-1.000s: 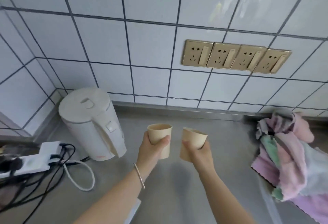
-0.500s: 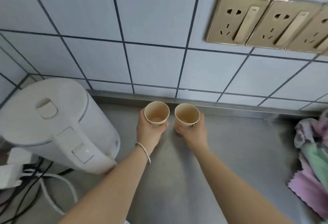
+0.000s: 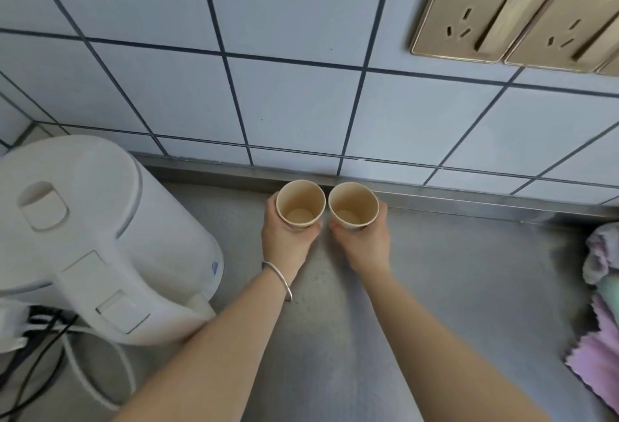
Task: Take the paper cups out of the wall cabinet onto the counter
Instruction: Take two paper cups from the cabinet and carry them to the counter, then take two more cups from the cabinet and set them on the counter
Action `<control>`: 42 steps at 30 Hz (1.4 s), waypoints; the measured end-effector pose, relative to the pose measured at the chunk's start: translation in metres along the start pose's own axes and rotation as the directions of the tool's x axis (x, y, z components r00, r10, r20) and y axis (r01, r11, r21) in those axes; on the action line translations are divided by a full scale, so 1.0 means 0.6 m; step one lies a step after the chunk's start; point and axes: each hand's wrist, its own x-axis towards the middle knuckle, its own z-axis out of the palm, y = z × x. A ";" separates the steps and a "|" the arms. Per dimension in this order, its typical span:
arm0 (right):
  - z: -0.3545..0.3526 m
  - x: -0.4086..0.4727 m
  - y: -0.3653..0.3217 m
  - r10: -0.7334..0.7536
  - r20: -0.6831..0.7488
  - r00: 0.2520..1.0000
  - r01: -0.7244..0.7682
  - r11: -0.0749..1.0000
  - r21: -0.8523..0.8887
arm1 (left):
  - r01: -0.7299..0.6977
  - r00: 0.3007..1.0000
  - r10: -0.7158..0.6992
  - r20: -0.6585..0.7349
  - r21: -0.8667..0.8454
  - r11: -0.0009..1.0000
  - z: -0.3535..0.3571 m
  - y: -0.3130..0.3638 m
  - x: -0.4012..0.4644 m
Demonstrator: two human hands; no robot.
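Two tan paper cups stand upright side by side at the back of the steel counter (image 3: 452,287), close to the tiled wall. My left hand (image 3: 286,241) grips the left cup (image 3: 300,203), fingers wrapped round its side. My right hand (image 3: 365,237) grips the right cup (image 3: 353,205) the same way. Both cups are empty inside. Whether their bases touch the counter is hidden by my hands. The wall cabinet is out of view.
A white electric kettle (image 3: 100,237) stands to the left, with a power strip and dark cables (image 3: 30,348) beside it. Pink and green cloths (image 3: 599,304) lie at the right edge. Gold wall sockets (image 3: 495,10) sit above on the tiles.
Both hands have carried the cups forward and down toward the wall; the cups were tilted a second ago and now stand upright, side by side. The view has moved closer.
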 end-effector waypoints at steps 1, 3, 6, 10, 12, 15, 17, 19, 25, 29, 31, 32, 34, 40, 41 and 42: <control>0.001 0.000 0.001 -0.004 0.001 1.000 0.004 1.000 -0.003 | -0.004 1.000 0.004 0.002 -0.001 1.000 0.001 -0.002 0.000; 0.001 0.000 0.002 -0.005 0.008 1.000 0.005 1.000 -0.006 | -0.007 1.000 0.007 -0.003 -0.009 1.000 0.003 -0.007 0.001; -0.001 -0.007 0.009 -0.014 0.004 1.000 0.014 1.000 0.015 | -0.007 1.000 0.007 -0.009 -0.012 1.000 0.004 -0.016 -0.001; -0.017 -0.031 0.026 0.045 -0.040 0.998 -0.046 0.999 -0.009 | 0.062 0.998 -0.061 0.008 -0.041 0.997 -0.002 -0.024 -0.020; -0.025 -0.047 0.032 0.062 -0.042 0.997 -0.064 0.998 -0.027 | 0.129 0.991 -0.130 -0.012 -0.027 0.991 -0.009 -0.017 -0.040; -0.039 -0.071 0.040 0.079 -0.049 0.996 -0.081 0.996 -0.039 | 0.171 0.982 -0.171 -0.086 -0.002 0.985 -0.021 -0.001 -0.080; -0.052 -0.090 0.047 0.100 -0.053 0.994 -0.102 0.994 -0.037 | 0.193 0.975 -0.193 -0.109 -0.012 0.981 -0.027 0.007 -0.106; -0.067 -0.112 0.051 0.124 -0.052 0.991 -0.126 0.991 -0.036 | 0.209 0.976 -0.209 -0.066 -0.019 0.978 -0.033 0.014 -0.132; -0.138 -0.213 0.068 0.201 -0.106 0.974 -0.200 0.980 0.022 | 0.218 0.966 -0.220 0.137 0.032 0.975 -0.050 0.039 -0.230; -0.201 -0.309 0.098 0.267 -0.226 0.937 -0.255 0.964 0.080 | 0.182 0.920 -0.205 0.335 0.098 0.978 -0.038 0.048 -0.301; -0.232 -0.365 0.115 0.311 -0.321 0.894 -0.283 0.950 0.132 | 0.141 0.874 -0.178 0.452 0.115 0.983 -0.028 0.052 -0.346; -0.247 -0.395 0.124 0.335 -0.373 0.865 -0.296 0.942 0.159 | 0.116 0.840 -0.165 0.516 0.126 0.985 -0.023 0.053 -0.373; -0.278 -0.462 0.145 0.383 -0.455 0.804 -0.319 0.923 0.214 | 0.063 0.751 -0.152 0.643 0.159 0.985 -0.017 0.051 -0.432; -0.368 -0.695 0.216 0.540 -0.616 0.573 -0.370 0.841 0.394 | -0.162 0.356 -0.097 0.929 0.164 0.973 -0.015 0.040 -0.647; -0.382 -0.741 0.228 0.559 -0.646 0.519 -0.370 0.829 0.420 | -0.197 0.279 -0.101 0.955 0.160 0.967 -0.019 0.038 -0.689; -0.394 -0.788 0.239 0.580 -0.668 0.467 -0.368 0.814 0.449 | -0.223 0.202 -0.111 0.973 0.156 0.962 -0.026 0.037 -0.732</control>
